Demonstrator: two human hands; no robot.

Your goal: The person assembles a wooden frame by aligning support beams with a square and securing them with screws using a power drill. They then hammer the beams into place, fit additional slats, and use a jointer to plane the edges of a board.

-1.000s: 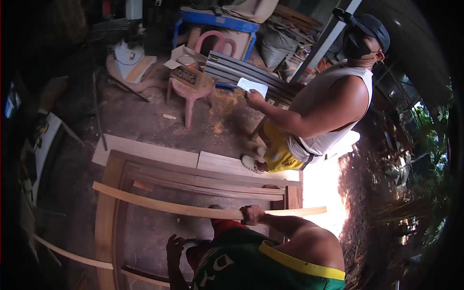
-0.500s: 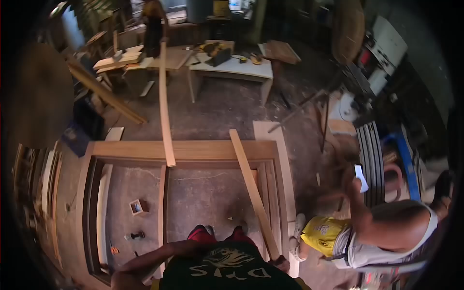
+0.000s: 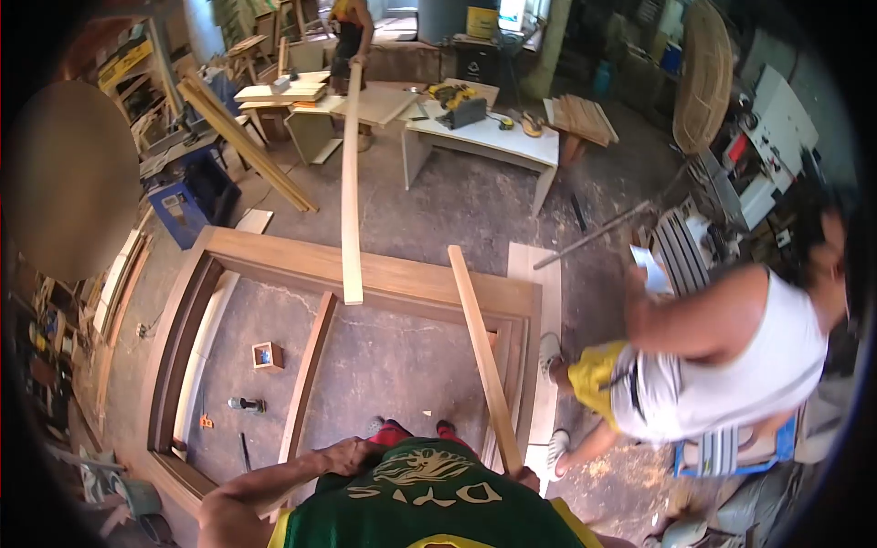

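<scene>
My right hand [image 3: 524,479] is wrapped round the lower end of a narrow wooden board [image 3: 480,342]. The board slants away from me across the large wooden frame [image 3: 365,267]; its far end reaches past the frame's far rail. My left hand [image 3: 352,455] rests against my waist with its fingers curled; whatever it may hold is hidden. A wooden crosspiece [image 3: 309,374] of the frame runs just ahead of my left hand. My feet stand inside the frame, on the floor.
A person at the back holds a long pale plank [image 3: 352,183] whose near end reaches over the frame. To my right, a person in a white top [image 3: 722,365] holds a white sheet [image 3: 649,269]. A small box [image 3: 267,356] and power tool [image 3: 247,404] lie inside the frame.
My view has turned and tilted, so the frame appears rotated. The person on the right has shifted and stands more upright. My right hand still holds the board; my left hand now shows at my waist.
</scene>
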